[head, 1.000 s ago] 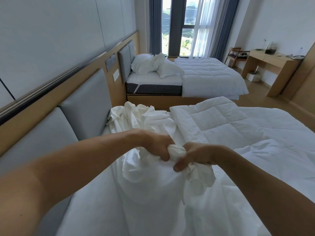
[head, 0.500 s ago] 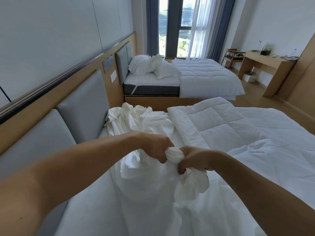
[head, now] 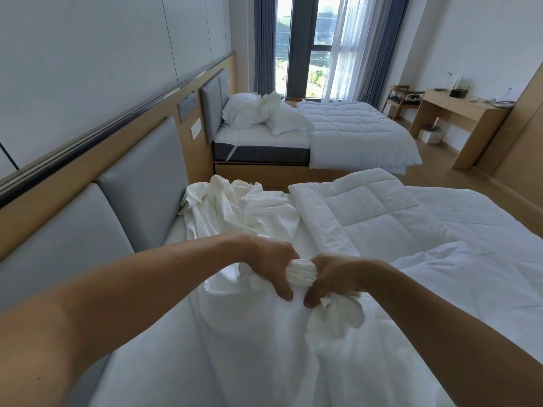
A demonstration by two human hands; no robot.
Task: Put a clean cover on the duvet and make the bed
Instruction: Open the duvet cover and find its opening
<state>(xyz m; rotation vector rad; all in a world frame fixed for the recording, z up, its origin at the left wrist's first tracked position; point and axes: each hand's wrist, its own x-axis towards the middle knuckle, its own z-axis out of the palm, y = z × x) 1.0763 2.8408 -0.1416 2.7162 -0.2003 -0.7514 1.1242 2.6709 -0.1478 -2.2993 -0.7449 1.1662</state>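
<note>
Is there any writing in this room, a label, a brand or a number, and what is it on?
None can be read.
The grey wall plate: blurred, nothing legible.
Small things on the desk: too small to tell.
The duvet cover: no label shows.

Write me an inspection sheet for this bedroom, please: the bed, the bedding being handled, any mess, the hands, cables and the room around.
Surface: near bed, spread with white bedding, not yet made.
Job's things: quilted duvet lies uncovered on the bed; white cover is bunched between both hands.
Clutter: crumpled white cloth heaped by the grey headboard.
Hands: left hand and right hand both grip the bunched cover, close together.
Cables: nothing seen.
Surroundings: second bed with rumpled pillows, window with curtains, wooden desk holding small items too far off to identify.
</note>
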